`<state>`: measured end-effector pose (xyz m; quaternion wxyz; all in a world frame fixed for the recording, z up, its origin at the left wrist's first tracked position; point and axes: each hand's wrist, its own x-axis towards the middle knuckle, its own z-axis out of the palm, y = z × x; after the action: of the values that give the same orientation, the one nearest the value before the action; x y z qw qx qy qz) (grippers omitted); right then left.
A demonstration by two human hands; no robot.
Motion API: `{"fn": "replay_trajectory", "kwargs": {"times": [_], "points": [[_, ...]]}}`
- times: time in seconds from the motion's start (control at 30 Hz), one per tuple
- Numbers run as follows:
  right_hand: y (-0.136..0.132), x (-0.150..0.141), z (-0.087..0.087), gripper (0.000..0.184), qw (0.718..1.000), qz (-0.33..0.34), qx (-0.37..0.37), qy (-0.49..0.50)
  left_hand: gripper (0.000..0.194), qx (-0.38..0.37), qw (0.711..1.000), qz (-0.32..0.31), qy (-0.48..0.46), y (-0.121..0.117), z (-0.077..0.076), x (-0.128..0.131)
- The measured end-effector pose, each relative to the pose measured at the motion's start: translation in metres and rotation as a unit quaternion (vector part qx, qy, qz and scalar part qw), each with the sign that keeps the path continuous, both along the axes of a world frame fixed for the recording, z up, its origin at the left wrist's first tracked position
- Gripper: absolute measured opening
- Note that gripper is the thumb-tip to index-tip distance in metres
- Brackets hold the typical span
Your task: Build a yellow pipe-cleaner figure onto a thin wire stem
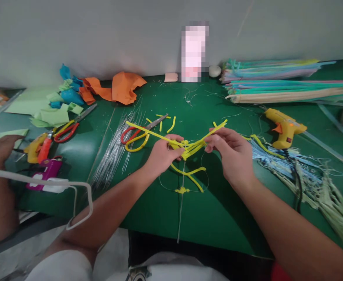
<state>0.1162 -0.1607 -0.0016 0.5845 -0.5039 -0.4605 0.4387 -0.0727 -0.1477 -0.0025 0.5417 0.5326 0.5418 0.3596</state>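
Between my hands is a bundle of yellow pipe cleaners joined to a thin wire stem that runs down toward the table's near edge. My left hand pinches the left side of the bundle, one long strand sticking out past it to the upper left. At the right, my right hand has its fingers closed on the strands that slant upward. Lower on the stem sits a small yellow knot, with a thin loop of wire around it. Red-and-yellow scissors lie just beyond my left hand, beside short yellow cut pieces.
Loose metal wires lie left of the scissors. A yellow glue gun and pale tassels are on the right, with pipe cleaner bundles behind. Orange paper lies at the back. Another person's hand is at far left.
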Motion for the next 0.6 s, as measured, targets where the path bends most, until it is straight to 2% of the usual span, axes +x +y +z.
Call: {"fn": "replay_trajectory", "kwargs": {"times": [0.1,0.17,0.23,0.33,0.47,0.53,0.6], "points": [[0.000,0.000,0.002,0.016,0.996,0.021,-0.038,-0.072,0.032,-0.001,1.000,-0.010,-0.009,-0.001,0.002,0.001],[-0.001,0.000,0.004,0.014,0.989,0.012,-0.051,-0.136,0.028,-0.008,1.000,-0.017,-0.005,-0.002,0.003,0.001],[-0.002,0.001,0.005,0.020,0.982,-0.006,-0.047,-0.183,0.024,0.009,1.000,-0.019,0.009,-0.003,0.003,-0.001],[-0.003,0.002,0.005,0.024,0.973,-0.025,-0.007,-0.229,0.029,0.137,0.990,0.016,0.027,-0.003,0.002,-0.004],[-0.003,0.005,0.000,0.025,0.959,-0.020,0.051,-0.278,0.036,0.339,0.930,0.138,-0.032,-0.004,0.003,-0.008],[-0.002,0.006,-0.003,0.025,0.957,-0.010,0.063,-0.284,0.038,0.394,0.894,0.203,-0.060,-0.005,0.004,-0.009],[-0.002,0.006,-0.004,0.026,0.954,-0.001,0.071,-0.290,0.038,0.421,0.878,0.219,-0.059,-0.008,0.006,-0.010]]}}
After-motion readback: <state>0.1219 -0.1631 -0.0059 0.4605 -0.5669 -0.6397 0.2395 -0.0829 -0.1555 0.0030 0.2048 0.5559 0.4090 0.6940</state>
